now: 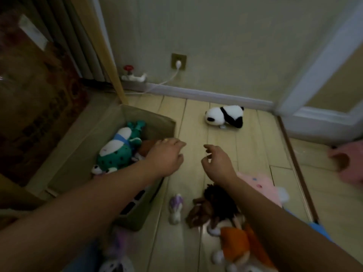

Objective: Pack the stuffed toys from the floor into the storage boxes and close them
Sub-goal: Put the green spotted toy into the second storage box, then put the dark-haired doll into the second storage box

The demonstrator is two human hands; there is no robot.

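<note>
1. Stuffed toys are split between two places: a green spotted frog toy and something brown beside it already lie in the open storage box on the left, while the rest lie on the wooden floor.
2. Fingers of the left hand hang loosely curled over the box's near corner and hold nothing; the right hand is likewise loose and empty, its fingertips bent over bare floor.
3. Judging by this, the step in hand is the gap between toys, with both hands free to fetch the next one.
4. Outward from the hands, a panda toy lies ahead near the wall, well apart from the box.
5. Under the right forearm lie a dark-haired doll and a pink plush; a small white and purple toy lies just beside the box, and an orange-clad toy is nearest the camera.
6. The next move likely calls for a reach to one of these, a soft grasp, and a drop into the box, which has room on its near side.
</note>
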